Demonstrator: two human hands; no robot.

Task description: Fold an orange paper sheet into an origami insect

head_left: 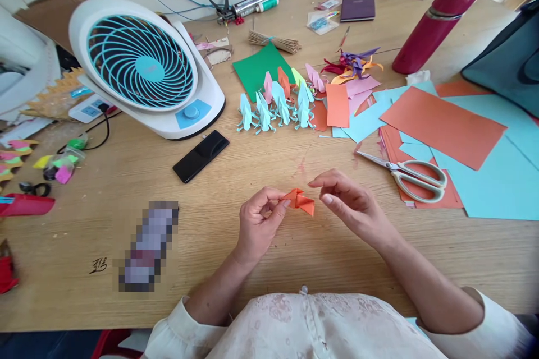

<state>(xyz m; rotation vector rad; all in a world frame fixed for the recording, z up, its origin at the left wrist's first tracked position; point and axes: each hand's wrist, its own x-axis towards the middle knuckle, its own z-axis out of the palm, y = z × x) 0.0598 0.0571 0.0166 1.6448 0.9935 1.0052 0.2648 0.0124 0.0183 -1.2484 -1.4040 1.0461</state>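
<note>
Between the thumb and fingers of my left hand is a small folded piece of orange paper, held above the table near my body. Its free end points right and slants down. My right hand hovers just right of the paper, apart from it, with thumb and fingers spread and nothing between them. Beyond my hands stand several folded paper figures, light blue ones in front and a pink one, an orange one and a green one behind. A pair of scissors lies to the right on paper sheets.
A white fan stands at the left, with a black phone before it. Orange and light blue sheets cover the right side. A magenta bottle stands behind them. Near my left forearm lies a pixelated rectangular object.
</note>
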